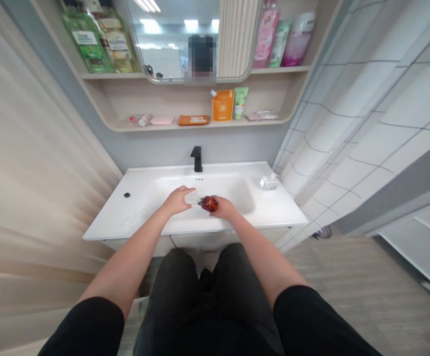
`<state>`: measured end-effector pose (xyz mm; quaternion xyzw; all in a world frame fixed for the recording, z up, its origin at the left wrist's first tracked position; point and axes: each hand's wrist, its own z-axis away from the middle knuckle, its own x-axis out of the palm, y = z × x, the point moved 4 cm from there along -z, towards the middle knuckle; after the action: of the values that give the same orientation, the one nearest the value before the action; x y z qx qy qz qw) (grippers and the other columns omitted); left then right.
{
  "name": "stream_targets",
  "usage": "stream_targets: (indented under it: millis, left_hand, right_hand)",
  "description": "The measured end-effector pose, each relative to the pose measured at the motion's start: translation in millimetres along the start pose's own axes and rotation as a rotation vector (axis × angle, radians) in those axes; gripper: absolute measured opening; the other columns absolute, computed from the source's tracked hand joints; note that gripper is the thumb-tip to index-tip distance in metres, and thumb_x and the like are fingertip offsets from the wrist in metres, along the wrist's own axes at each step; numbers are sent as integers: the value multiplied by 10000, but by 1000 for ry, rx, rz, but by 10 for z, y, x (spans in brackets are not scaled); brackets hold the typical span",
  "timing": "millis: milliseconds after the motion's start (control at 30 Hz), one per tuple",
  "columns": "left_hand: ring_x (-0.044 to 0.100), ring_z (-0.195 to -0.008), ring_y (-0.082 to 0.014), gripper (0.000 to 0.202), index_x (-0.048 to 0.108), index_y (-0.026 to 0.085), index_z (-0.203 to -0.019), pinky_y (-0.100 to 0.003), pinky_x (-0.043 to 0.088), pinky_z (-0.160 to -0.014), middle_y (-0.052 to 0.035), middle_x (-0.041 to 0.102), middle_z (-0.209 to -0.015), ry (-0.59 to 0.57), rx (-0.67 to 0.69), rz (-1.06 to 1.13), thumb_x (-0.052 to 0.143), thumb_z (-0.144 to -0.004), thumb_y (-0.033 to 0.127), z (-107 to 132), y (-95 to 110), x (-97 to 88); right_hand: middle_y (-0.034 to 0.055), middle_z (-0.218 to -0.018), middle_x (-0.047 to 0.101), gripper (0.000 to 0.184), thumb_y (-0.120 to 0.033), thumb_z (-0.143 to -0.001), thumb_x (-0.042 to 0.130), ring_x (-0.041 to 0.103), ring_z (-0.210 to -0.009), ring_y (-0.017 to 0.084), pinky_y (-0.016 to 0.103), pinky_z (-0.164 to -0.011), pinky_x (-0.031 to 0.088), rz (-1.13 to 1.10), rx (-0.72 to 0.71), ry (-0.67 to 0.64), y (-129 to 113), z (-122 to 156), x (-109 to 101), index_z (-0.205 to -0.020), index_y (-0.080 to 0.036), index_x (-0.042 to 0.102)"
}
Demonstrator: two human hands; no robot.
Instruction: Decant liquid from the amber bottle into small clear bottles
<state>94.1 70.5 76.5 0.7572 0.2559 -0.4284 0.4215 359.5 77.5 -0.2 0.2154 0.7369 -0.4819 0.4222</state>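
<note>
Over the white sink basin [242, 193], my left hand [178, 200] has its thumb and fingers around a small clear container [192, 198], which is hard to make out against the white. From the right, my right hand [223, 207] is closed on a brown amber bottle [209, 203]. The bottle lies tilted on its side, its dark neck pointing left at the container. Neck and container are very close; whether they touch I cannot tell.
A black faucet [197, 159] stands behind the basin. On the counter are a black round piece [127, 195] at left and a clear box [269, 182] at right. Above, a shelf [155, 126] holds an orange pouch [223, 105], a green tube [240, 103] and several small items.
</note>
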Motion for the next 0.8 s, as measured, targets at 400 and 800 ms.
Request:
stream_targets:
  millis: [400, 800]
  left_hand:
    - [695, -1159, -286, 804, 681, 255, -1531, -404, 561, -1097, -73, 662, -1262, -16, 11, -10, 857, -748, 300, -47, 14, -53]
    - [695, -1150, -291, 788, 693, 267, -1517, -422, 556, -1105, -82, 673, -1276, -32, 24, -21, 870, -750, 312, -80, 65, -114]
  right_hand:
    - [83, -1265, 790, 845, -391, -706, 997, 749, -1120, 310, 372, -950, 546, 26, 33, -4, -46, 21, -47, -1463, -269, 641]
    - [83, -1270, 790, 859, -373, -708, 985, 751, -1124, 318, 381, -956, 551, 17, 17, 12, -77, 35, -73, -1482, -267, 628]
